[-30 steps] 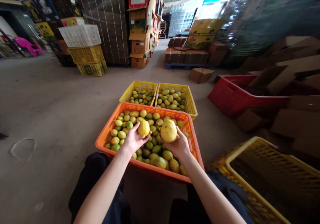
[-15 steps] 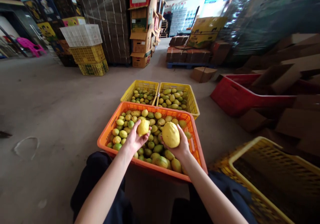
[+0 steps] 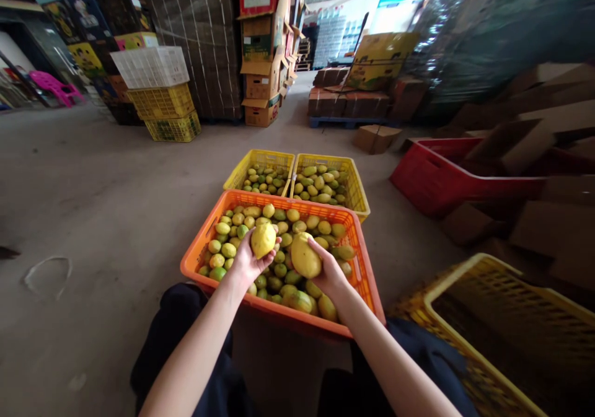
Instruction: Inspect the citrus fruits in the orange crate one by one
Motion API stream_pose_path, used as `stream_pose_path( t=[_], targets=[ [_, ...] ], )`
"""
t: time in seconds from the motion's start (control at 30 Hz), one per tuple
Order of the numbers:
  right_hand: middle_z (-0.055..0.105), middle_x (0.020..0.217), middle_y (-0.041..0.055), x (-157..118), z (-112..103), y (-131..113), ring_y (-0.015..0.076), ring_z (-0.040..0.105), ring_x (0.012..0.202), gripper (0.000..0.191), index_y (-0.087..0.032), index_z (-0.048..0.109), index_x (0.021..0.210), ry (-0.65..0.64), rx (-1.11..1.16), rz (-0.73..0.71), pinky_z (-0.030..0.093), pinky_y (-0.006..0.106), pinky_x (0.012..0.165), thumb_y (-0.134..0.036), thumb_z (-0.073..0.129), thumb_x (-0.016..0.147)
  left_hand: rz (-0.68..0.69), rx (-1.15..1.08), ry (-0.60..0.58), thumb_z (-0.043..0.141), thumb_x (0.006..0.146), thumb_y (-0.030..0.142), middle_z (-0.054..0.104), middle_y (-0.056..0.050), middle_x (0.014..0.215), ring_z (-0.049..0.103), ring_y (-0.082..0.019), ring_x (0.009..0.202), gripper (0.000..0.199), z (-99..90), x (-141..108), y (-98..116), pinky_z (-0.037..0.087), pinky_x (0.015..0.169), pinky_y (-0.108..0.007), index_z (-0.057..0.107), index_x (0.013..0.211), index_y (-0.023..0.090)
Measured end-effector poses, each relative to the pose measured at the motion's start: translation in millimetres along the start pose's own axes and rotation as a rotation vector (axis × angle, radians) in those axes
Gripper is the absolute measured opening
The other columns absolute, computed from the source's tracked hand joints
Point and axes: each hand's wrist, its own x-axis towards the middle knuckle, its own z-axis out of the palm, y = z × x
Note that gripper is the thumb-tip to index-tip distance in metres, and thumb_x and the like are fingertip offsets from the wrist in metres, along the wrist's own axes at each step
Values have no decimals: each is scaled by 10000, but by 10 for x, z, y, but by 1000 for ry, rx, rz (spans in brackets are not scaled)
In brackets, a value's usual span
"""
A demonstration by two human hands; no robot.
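Above the orange crate (image 3: 367,268), my left hand (image 3: 248,261) holds a smaller yellow fruit (image 3: 263,240) in its curled fingers. Close to its right, my right hand (image 3: 329,271) grips a larger yellow fruit (image 3: 305,256), thumb on top. The two fruits are apart. Many yellow and green fruits (image 3: 297,300) lie in the orange crate below both hands. Behind it, touching side by side, stand a left yellow crate (image 3: 237,169) and a right yellow crate (image 3: 359,188), both with similar fruits inside.
A yellow crate (image 3: 458,274) stands at the near right, a red crate (image 3: 427,184) with cardboard beyond it. Farther off are a small carton (image 3: 376,138), stacked white (image 3: 151,67) and yellow crates (image 3: 162,101), and tall box stacks (image 3: 258,48).
My right hand has moved left with the larger fruit and turned it, so its thumb now lies over it. The smaller fruit has shifted slightly and turned in my left hand.
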Motion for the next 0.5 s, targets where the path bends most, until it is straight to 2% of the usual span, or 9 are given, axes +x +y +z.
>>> stream_pose_path(
  t=[0.1,0.2,0.27,0.37,0.5],
  targets=[
    [729,688,58,23,-48,6,213,680,535,201,-159,653,920,-35,4,30,550,307,439,-309,680,790,41,-76,2,478,915,455,652,-64,704,543,-94,467,410,14,-53,37,453,388,-163,636,1067,109],
    [736,700,69,59,-97,12,224,689,535,215,-162,648,914,-48,9,56,546,311,419,-340,670,796,60,-137,-11,550,886,419,641,-58,703,517,-79,471,320,-3,-68,64,427,382,-147,636,980,126],
    [733,681,79,74,-113,12,232,688,520,241,-154,645,902,-48,-10,81,532,310,389,-382,628,827,53,-169,-19,531,893,397,643,-67,703,522,-90,481,297,-26,-50,67,437,387,-163,636,954,126],
    [731,665,84,80,-119,6,240,685,498,286,-149,643,904,-41,-19,100,515,315,353,-421,564,868,24,-205,-20,447,932,342,661,-82,728,561,-112,513,315,-55,-8,51,482,423,-189,631,1020,103],
    [742,714,99,88,-129,11,258,711,566,291,-142,643,945,-47,40,90,529,325,374,-404,527,896,36,-154,29,401,963,295,681,-69,757,609,-133,544,301,-45,11,30,528,452,-215,621,1050,109]
  ],
)
